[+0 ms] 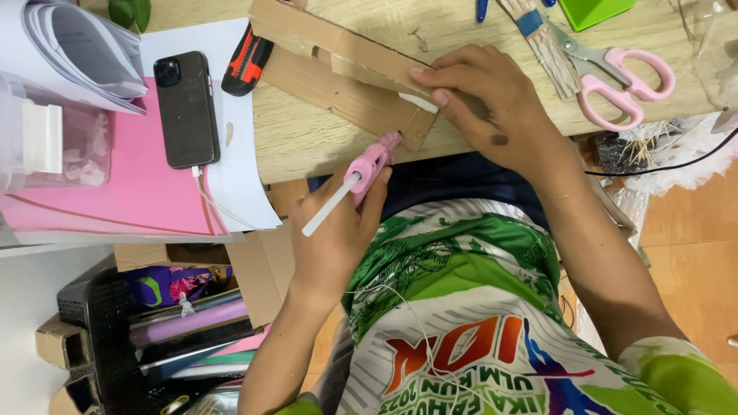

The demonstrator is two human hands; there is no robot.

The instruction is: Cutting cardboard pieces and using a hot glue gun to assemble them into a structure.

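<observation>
My left hand [338, 230] grips a small pink glue gun [369, 163] with a white glue stick poking out of its back. The nozzle points at the near end of a brown cardboard piece [338, 86] lying on the wooden table [307, 142]. My right hand [492, 107] presses down on the right end of that cardboard. Its thumb and fingertips rest beside a small white strip [419, 102] at the cardboard's edge.
A black phone [187, 107] with a white cable lies on white and pink paper [131, 192] at the left. A red and black cutter [246, 61] is beside it. Pink scissors [615, 73] and a stick bundle [550, 50] lie at the right. A black basket [108, 338] stands below.
</observation>
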